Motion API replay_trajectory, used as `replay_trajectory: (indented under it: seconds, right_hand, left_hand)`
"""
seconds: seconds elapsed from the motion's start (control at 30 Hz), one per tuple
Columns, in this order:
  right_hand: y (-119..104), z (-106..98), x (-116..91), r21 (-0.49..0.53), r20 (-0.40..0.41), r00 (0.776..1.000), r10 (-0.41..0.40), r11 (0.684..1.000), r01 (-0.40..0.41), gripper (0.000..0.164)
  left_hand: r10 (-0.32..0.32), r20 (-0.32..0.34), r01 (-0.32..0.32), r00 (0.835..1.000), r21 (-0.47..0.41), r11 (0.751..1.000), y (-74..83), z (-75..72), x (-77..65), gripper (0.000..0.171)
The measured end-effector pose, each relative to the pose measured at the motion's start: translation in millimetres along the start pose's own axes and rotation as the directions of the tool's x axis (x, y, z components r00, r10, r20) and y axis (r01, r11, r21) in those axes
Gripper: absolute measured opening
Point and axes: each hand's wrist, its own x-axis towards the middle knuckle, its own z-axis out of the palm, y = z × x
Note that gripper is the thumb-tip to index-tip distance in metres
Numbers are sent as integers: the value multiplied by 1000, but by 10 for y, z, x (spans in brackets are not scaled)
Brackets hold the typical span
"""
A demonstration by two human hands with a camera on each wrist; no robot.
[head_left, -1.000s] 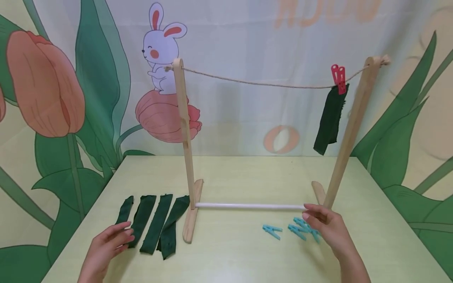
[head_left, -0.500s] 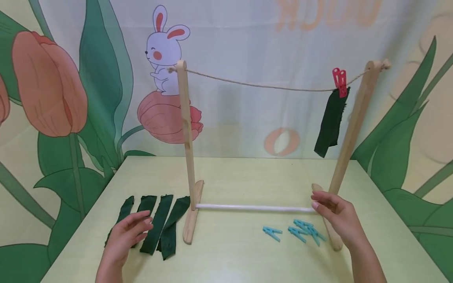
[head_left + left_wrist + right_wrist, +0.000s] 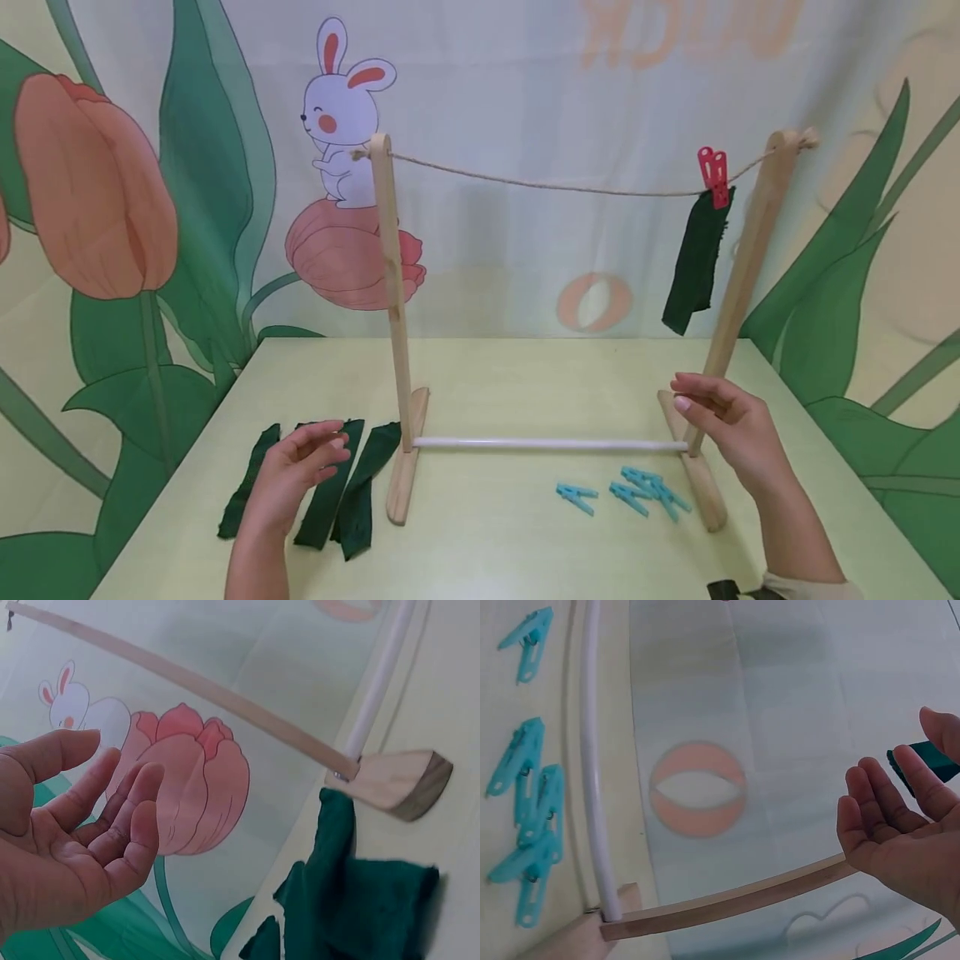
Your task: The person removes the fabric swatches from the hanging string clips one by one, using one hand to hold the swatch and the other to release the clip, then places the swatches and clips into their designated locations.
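Note:
My left hand (image 3: 292, 479) is raised over the dark green cloth strips (image 3: 322, 500) at the table's left, its fingers loosely bent around nothing. In the left wrist view, air shows between that hand (image 3: 82, 810) and the strips (image 3: 360, 900). My right hand (image 3: 727, 429), likewise holding nothing, hovers in front of the rack's right post (image 3: 738, 292). Several light blue clothespins (image 3: 577, 497) lie on the table to its lower left. A red clothespin (image 3: 714, 179) pins one green strip (image 3: 697, 262) to the rope (image 3: 540, 186) near the right post.
The wooden rack has a left post (image 3: 390, 283), flat wooden feet (image 3: 408, 492) and a white crossbar (image 3: 547, 444) close over the table (image 3: 517, 542). Behind stands a printed curtain (image 3: 487, 92) with tulips and a rabbit.
Both hands have risen and shifted to the right. The left has passed across the strips; the right has left the blue clothespins for the post. Strips and clothespins stay in place.

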Motion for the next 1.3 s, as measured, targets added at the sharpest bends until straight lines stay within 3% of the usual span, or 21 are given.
replay_trajectory:
  seconds: [0.17, 0.33, 0.63, 0.97, 1.3]
  right_hand:
    - [-66, -23, 76, -61, -11, 1000, -24, 998, 23, 33]
    - [-172, -89, 134, -57, -19, 996, -88, 995, 86, 31]
    - [-339, -222, 220, 20, -48, 986, -161, 987, 162, 29]
    - [-606, -331, 329, 61, -61, 968, -242, 968, 245, 29]
    - [-846, -450, 433, 149, -87, 955, -282, 945, 292, 32]
  left_hand:
    - [-14, 28, 15, 1000, -26, 1000, 43, 150, 39, 38]
    - [38, 81, -35, 996, -32, 999, 98, 302, 123, 34]
    - [85, 124, -79, 989, -48, 996, 260, 638, 236, 32]
    - [154, 258, -140, 954, -72, 988, 369, 994, 338, 26]
    - [225, 311, -215, 923, -69, 974, 439, 1315, 421, 23]
